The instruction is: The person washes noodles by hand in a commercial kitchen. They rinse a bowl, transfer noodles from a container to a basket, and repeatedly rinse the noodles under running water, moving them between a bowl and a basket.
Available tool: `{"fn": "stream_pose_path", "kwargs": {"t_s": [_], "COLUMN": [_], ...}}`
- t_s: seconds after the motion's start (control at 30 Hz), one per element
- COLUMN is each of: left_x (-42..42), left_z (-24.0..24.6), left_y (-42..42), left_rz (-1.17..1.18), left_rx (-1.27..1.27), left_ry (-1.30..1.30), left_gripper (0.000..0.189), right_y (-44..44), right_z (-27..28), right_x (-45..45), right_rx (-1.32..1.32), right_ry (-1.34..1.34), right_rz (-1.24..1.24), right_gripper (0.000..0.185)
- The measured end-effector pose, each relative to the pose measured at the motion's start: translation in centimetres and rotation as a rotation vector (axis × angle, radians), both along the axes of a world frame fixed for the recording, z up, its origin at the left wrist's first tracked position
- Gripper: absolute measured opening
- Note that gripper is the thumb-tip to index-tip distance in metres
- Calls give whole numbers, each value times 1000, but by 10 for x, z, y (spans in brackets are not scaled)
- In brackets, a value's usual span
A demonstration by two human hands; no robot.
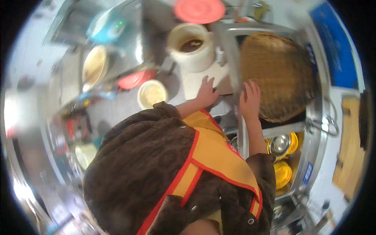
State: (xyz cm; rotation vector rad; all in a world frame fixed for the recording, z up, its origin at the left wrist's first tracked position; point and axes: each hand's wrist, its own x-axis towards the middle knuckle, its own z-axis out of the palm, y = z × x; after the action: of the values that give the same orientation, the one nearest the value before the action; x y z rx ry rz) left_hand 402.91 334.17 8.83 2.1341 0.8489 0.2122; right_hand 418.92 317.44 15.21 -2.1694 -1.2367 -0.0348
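Observation:
My left hand (pixel 207 93) holds nothing, its fingers spread over the near edge of a flat white surface (pixel 191 79). A white bucket (pixel 195 63) with something dark inside stands just beyond it. At the metal sink's left rim (pixel 233 55) is my right hand (pixel 250 95), empty, with the fingers slightly apart. Its fingertips overlap the left edge of a large round woven basket (pixel 279 76); I cannot tell whether they touch it. The basket covers most of the far sink basin.
Yellow bowls (pixel 282 174) and a metal bowl (pixel 280 144) lie in the nearer basin. A cream tub (pixel 152 94), a red basin (pixel 136 78) and a tilted tan basin (pixel 94 64) are to the left. A pink round lid or basin (pixel 199 10) is beyond the bucket.

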Motion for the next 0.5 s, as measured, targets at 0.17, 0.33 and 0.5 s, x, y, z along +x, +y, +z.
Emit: {"fn": "stream_pose_path", "kwargs": {"t_s": [0.17, 0.33, 0.5], "left_x": [-136, -267, -376], "left_z": [-36, -68, -110], "left_y": [17, 47, 92], "left_rz": [259, 311, 659], "left_rx": [-236, -268, -498], "left_ry": [345, 551, 493], "left_gripper": [63, 69, 60], "right_y": [69, 87, 100], "right_z": [-35, -68, -121], "right_x": [-97, -173, -247], "right_rx": [-30, -323, -420], "right_ry": [319, 473, 591], "right_rz": [340, 511, 444], "right_gripper": [33, 28, 27]}}
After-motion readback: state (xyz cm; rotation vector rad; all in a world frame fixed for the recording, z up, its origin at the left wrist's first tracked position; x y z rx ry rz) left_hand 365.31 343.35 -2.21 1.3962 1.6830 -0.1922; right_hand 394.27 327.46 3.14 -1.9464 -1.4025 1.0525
